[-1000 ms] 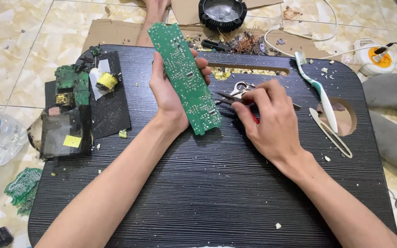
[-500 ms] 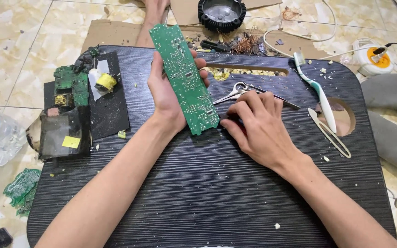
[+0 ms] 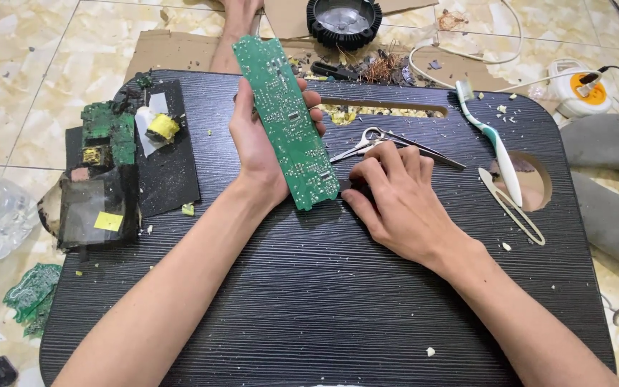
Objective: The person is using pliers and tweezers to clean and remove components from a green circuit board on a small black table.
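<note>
The left hand (image 3: 259,147) has its grip closed around the long narrow green circuit board (image 3: 286,122), holding it tilted above the black ribbed surface (image 3: 309,287); the right hand (image 3: 395,197) lies flat with curled fingers beside the board's lower end, just under the metal scissors (image 3: 367,142), and I cannot tell if it holds something. For good work the board should stay firm while the fingers pick carefully. A small yellow square label (image 3: 109,221) sits on the dark broken casing (image 3: 98,211) at the left.

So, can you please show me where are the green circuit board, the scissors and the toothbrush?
green circuit board (image 3: 288,125), head view, middle of the long board held in the left hand.
scissors (image 3: 367,141), head view, near the pivot, just above the right hand.
toothbrush (image 3: 499,150), head view, middle of the handle.
</note>
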